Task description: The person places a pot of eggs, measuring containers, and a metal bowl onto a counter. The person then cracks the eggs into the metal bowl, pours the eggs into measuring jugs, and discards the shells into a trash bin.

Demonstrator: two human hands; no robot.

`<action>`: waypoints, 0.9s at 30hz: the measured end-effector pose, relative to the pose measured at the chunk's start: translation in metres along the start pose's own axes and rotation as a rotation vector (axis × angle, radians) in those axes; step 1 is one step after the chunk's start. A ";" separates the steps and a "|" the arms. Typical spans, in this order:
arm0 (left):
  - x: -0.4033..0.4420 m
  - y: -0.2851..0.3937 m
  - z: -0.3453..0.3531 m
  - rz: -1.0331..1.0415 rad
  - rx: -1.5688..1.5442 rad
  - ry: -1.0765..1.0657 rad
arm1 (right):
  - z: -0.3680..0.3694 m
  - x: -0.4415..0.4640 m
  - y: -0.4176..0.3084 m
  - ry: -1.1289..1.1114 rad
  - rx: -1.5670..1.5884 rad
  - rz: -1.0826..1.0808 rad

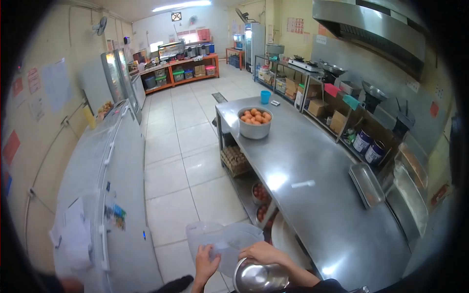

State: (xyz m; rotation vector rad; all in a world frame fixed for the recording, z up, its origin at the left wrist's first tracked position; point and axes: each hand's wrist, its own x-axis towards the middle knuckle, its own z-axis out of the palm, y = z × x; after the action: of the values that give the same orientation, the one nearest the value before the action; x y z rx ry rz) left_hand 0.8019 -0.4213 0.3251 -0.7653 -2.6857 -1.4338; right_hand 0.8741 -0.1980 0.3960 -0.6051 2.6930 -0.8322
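Two hands, six o'clock: our right hand (264,253) clamps fingers on metal bowl (250,279), likely steadying it by rim; left hand (207,264) meets plastic bag (204,234), finger closure we cannot tell.

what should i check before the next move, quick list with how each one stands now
1. left hand at the plastic: ok, though whether its grip is firm I cannot tell.
2. right hand at the bowl: ok, it lies over the rim.
3. plastic resting on the table: not ok, it shows beside the table, against the floor.
4. bowl fully in view: not ok, the picture's lower edge and the right hand hide part of it.
5. pot upright on the table: ok, with eggs heaped in it.
6. plastic free of tears: cannot tell, it is too blurred.
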 end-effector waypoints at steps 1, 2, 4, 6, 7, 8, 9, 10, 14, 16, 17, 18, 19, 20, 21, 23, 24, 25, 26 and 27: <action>0.030 -0.015 0.007 -0.079 0.034 0.073 | -0.014 0.028 0.019 0.026 -0.005 -0.080; 0.059 -0.027 0.011 -0.072 0.022 0.079 | -0.030 0.057 0.039 0.049 -0.012 -0.159; 0.122 -0.049 0.007 -0.172 0.137 0.162 | -0.068 0.116 0.080 0.043 -0.021 -0.170; 0.178 -0.071 -0.006 -0.223 0.185 0.241 | -0.098 0.178 0.112 0.139 0.202 -0.359; 0.203 -0.083 -0.016 -0.279 0.223 0.321 | -0.115 0.206 0.121 0.143 0.227 -0.365; 0.224 -0.096 -0.029 -0.290 0.239 0.311 | -0.135 0.232 0.128 0.304 0.313 -0.356; 0.244 -0.113 -0.043 -0.360 0.310 0.374 | -0.156 0.256 0.137 0.466 0.391 -0.340; 0.264 -0.133 -0.053 -0.429 0.375 0.435 | -0.175 0.281 0.147 0.463 0.400 -0.331; 0.354 -0.209 -0.073 -0.563 0.256 0.675 | -0.235 0.372 0.232 0.661 0.271 0.077; 0.408 -0.257 -0.078 -0.526 0.373 0.765 | -0.243 0.408 0.290 0.820 0.395 0.405; 0.436 -0.269 -0.084 -0.482 0.557 0.798 | -0.254 0.420 0.316 0.967 0.408 0.392; 0.471 -0.280 -0.086 -0.465 0.558 0.774 | -0.268 0.430 0.344 1.113 0.410 0.381; 0.516 -0.264 -0.088 -0.514 0.535 0.684 | -0.280 0.442 0.375 1.226 0.357 0.460; 0.552 -0.256 -0.086 -0.571 0.512 0.589 | -0.289 0.451 0.405 1.330 0.298 0.545; 0.592 -0.272 -0.077 -0.560 0.502 0.564 | -0.303 0.459 0.434 1.340 0.285 0.571; 0.677 -0.296 -0.071 -0.290 0.081 0.572 | -0.318 0.466 0.474 1.517 0.226 0.798; 0.719 -0.291 -0.065 -0.205 0.142 0.487 | -0.326 0.467 0.492 1.540 0.232 0.847; 0.768 -0.257 -0.058 -0.110 0.202 0.403 | -0.334 0.466 0.506 1.483 0.276 1.007; 0.809 -0.232 -0.046 -0.079 0.202 0.356 | -0.336 0.466 0.523 1.420 0.323 1.162; 0.842 -0.208 -0.029 -0.049 -0.058 0.349 | -0.319 0.467 0.553 1.460 0.233 1.148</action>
State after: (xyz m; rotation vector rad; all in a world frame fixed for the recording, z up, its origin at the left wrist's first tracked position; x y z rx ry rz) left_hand -0.0334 -0.1897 0.3689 -0.4065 -2.4228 -1.4990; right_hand 0.1769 0.1539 0.2729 2.1535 2.8813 -1.3482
